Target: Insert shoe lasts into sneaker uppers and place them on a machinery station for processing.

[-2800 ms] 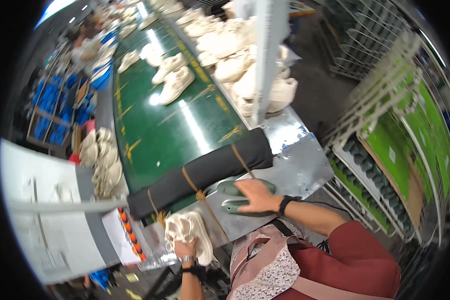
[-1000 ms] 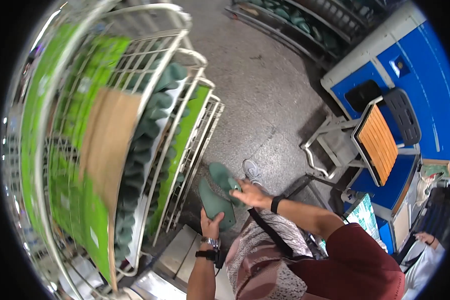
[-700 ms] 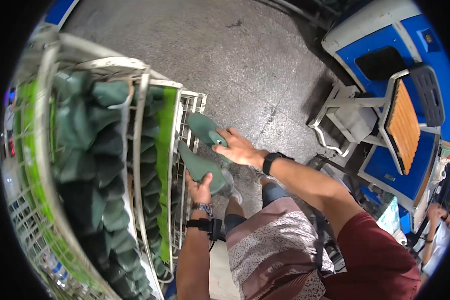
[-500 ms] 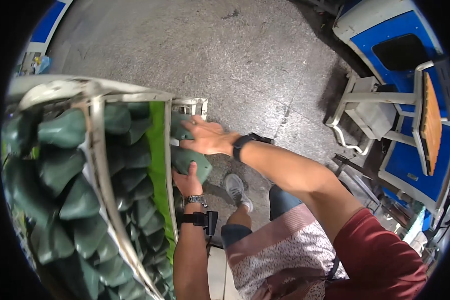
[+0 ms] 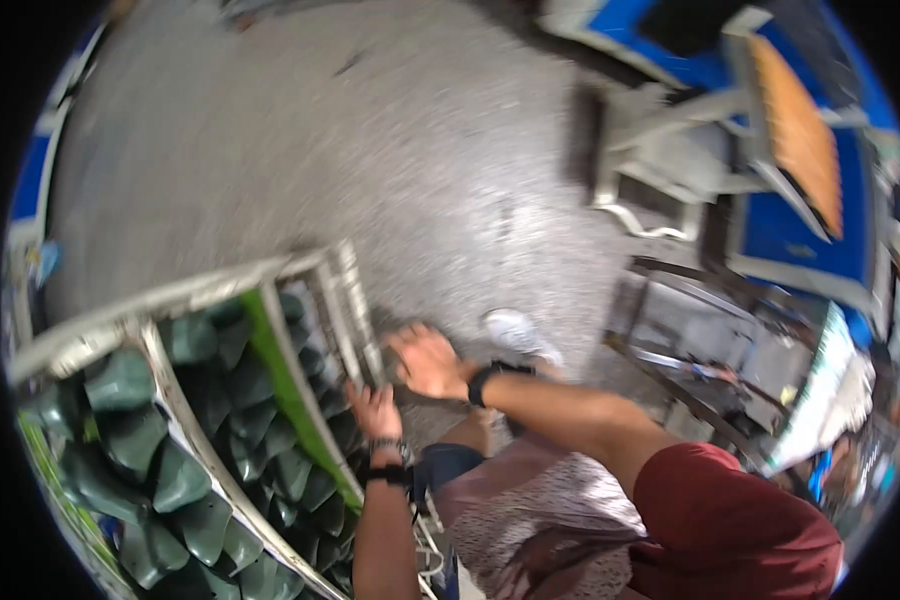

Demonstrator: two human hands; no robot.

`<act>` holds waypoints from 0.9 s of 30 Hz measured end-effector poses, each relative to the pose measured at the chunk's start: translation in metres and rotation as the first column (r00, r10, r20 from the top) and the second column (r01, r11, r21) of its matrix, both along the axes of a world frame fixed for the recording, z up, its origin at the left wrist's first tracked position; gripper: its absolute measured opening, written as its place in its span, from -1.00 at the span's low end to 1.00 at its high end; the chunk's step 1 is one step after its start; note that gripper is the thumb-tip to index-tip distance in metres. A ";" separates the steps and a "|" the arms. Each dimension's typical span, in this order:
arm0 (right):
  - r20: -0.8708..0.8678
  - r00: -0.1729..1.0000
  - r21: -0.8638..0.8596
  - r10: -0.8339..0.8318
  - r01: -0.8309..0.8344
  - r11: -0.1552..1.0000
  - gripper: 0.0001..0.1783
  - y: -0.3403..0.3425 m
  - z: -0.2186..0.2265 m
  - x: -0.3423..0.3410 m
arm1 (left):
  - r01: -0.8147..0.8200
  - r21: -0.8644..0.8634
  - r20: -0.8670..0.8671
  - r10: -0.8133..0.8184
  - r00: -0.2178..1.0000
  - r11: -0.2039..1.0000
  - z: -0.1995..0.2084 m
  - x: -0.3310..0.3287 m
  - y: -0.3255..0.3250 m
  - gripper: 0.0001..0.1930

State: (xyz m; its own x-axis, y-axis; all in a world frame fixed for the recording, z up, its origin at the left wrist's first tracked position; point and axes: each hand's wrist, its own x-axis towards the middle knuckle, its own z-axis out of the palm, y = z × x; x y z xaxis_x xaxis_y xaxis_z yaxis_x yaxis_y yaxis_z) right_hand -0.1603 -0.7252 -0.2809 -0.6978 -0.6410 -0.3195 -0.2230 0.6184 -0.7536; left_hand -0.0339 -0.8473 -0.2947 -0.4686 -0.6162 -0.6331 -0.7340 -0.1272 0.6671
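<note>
My left hand (image 5: 374, 411) is at the right edge of a worn cream metal rack (image 5: 322, 270). Its fingers are spread, and nothing shows in them. Close by, to the right of the rack, my right hand (image 5: 428, 362) hovers with its fingers apart and holds nothing visible. Glossy dark green moulded pieces (image 5: 182, 478) with curved, pointed ends fill the rack in rows. More green pieces (image 5: 315, 362) show in the narrow section nearest my hands, partly hidden by the frame bars. A bright green strip (image 5: 287, 385) lines one divider.
To the right stand a blue and cream machine (image 5: 805, 215), a cream metal stand (image 5: 660, 150) and a tilted orange-brown board (image 5: 795, 135). A dark metal frame (image 5: 705, 350) sits nearer me, beside assorted clutter. Grey concrete floor (image 5: 370, 150) stretches ahead.
Both hands have come off the green pieces they were touching at the rack's right edge, and their fingers have spread. The view has shifted, so the rack appears lower and the machine nearer the middle.
</note>
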 end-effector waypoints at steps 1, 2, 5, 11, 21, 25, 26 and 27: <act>0.015 0.999 0.127 -0.031 0.029 0.992 -0.41 0.030 0.023 0.019 | 0.159 -0.098 -0.011 -0.161 0.987 0.982 -0.003 0.044 -0.005 -0.10; 0.245 0.962 0.237 -0.119 0.060 0.970 -0.43 0.052 0.063 0.032 | 0.392 -0.404 0.027 -0.417 0.908 0.826 -0.005 0.091 -0.012 -0.13; 0.267 0.877 0.406 -0.399 0.273 0.872 -0.44 0.202 0.150 0.067 | 0.161 0.293 0.093 -0.195 0.976 0.943 0.082 0.084 0.064 -0.19; -0.085 0.519 0.151 -0.851 0.850 0.504 -0.56 0.409 0.334 0.137 | 0.490 0.323 0.156 -0.556 0.816 0.810 0.227 0.034 0.165 -0.50; -0.766 0.024 -0.062 -0.642 0.992 0.111 -0.20 0.818 0.421 0.195 | 0.907 -0.053 -0.110 -0.906 0.410 0.417 0.286 -0.004 0.305 -0.68; -0.842 0.201 0.022 -0.500 0.940 0.340 -0.21 0.924 0.425 0.174 | 0.962 -0.147 -0.240 -0.952 0.192 0.231 0.337 -0.015 0.484 -0.59; -0.747 0.322 0.064 -0.581 0.906 0.419 -0.26 0.939 0.425 0.171 | 0.972 -0.168 -0.252 -0.961 0.119 0.164 0.378 -0.016 0.561 -0.61; -0.644 0.437 0.087 -0.629 0.858 0.507 -0.30 0.952 0.426 0.166 | 0.973 -0.229 -0.224 -0.974 -0.016 0.037 0.389 -0.023 0.607 -0.58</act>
